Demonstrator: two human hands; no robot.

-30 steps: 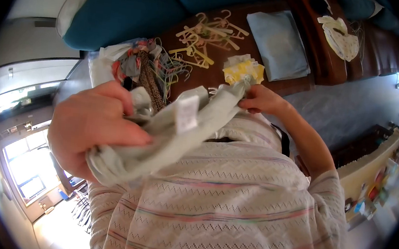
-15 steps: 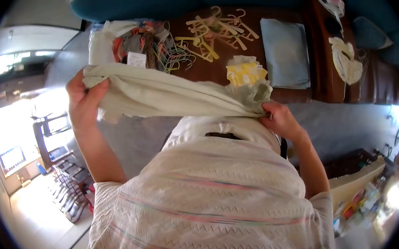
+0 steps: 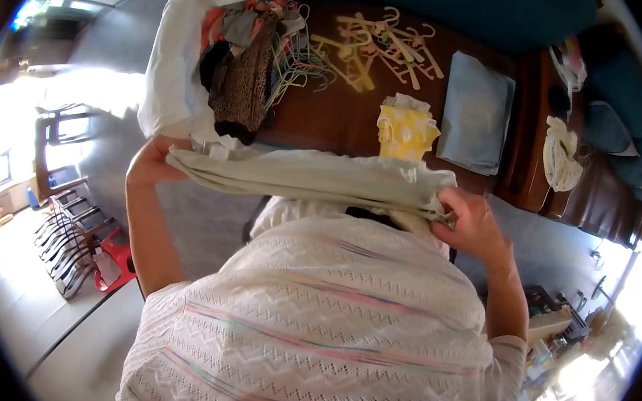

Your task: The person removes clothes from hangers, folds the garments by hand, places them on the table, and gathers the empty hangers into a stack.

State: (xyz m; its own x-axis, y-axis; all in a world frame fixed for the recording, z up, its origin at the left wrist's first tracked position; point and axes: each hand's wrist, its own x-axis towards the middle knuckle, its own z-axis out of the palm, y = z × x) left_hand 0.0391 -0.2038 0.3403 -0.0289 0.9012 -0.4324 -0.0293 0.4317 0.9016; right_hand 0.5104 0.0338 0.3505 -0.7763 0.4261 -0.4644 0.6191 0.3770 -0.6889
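Observation:
A pale grey-green garment [image 3: 308, 175] is stretched sideways in front of my waist, folded into a long narrow band. My left hand [image 3: 156, 163] is closed on its left end, where some fingers are hidden behind the cloth. At the other end, my right hand [image 3: 477, 224] pinches the gathered edge between thumb and fingers. Just beyond the cloth lies a small yellow-and-white patterned garment [image 3: 407, 130] with frilled edges, on a brown wooden surface [image 3: 305, 116]. The kind of garment I hold cannot be made out.
Pale yellow and pink hangers [image 3: 393, 48] lie at the back. To the left are thin coloured hangers [image 3: 295, 69], a leopard-print garment [image 3: 245, 89] and white cloth [image 3: 172, 61]. Folded blue cloth [image 3: 479, 111] and a cream garment [image 3: 562, 155] are rightward. A teal sofa [image 3: 471, 12] stands behind.
The garment has gone from a wide, loosely draped spread to a narrower, flatter band. Both hands sit slightly lower, still gripping its ends. My view has shifted, showing more of the leopard-print garment.

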